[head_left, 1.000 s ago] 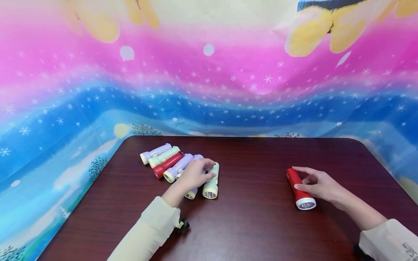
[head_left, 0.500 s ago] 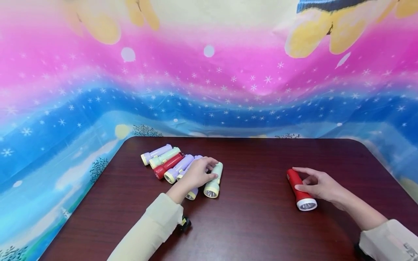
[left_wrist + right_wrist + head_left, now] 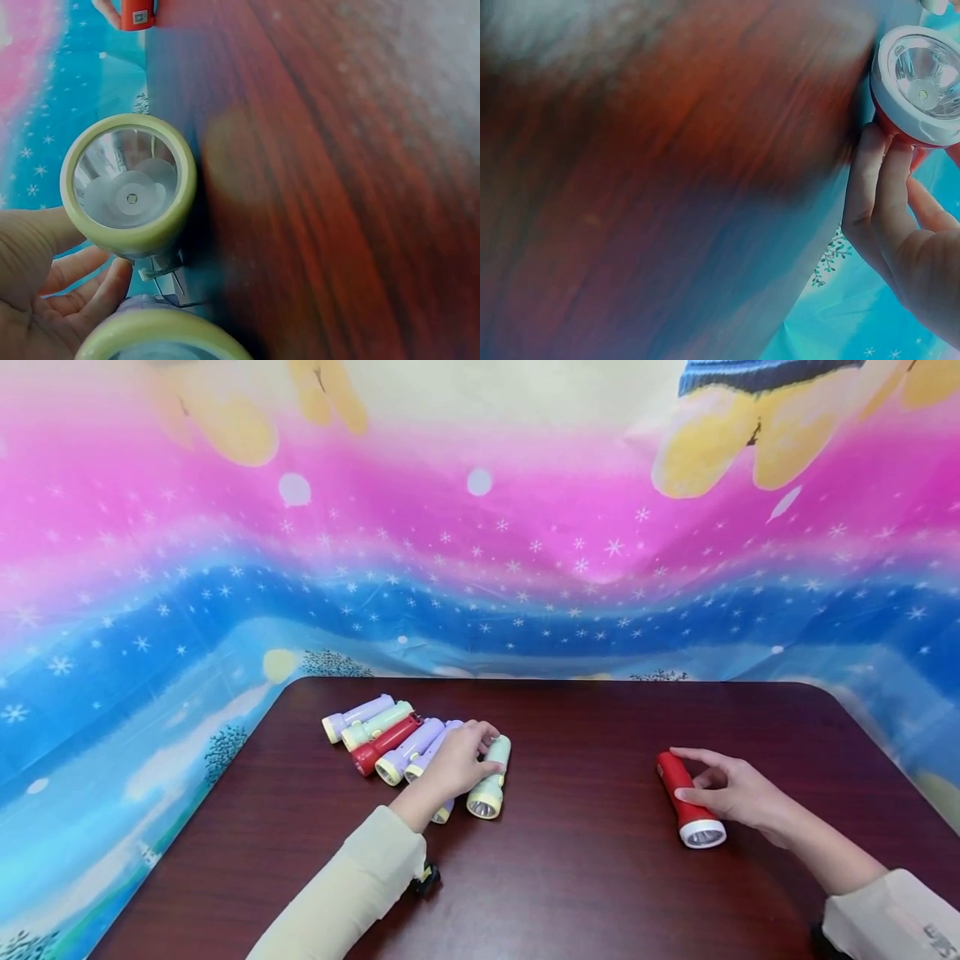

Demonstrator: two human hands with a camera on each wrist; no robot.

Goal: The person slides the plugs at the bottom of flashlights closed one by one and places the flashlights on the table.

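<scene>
My left hand holds a pale green flashlight with a yellow rim, its thumb on the near side and fingers across the far end. The lens faces me. In the left wrist view that flashlight's head shows large, with curled fingers behind it. At the right, my right hand grips a red flashlight with a white head, thumb and fingers along its side. The right wrist view shows its white rim with the fingers beneath. Both flashlights lie on the dark wooden table.
Left of my left hand, several flashlights lie slanted side by side: a lilac one, a light green one, a red one and another lilac one. More lilac ones are partly behind the hand. A patterned cloth hangs behind the table.
The left hand has shifted slightly to the right with the pale green flashlight, widening its distance from the row. The right hand and its red flashlight stay put.
</scene>
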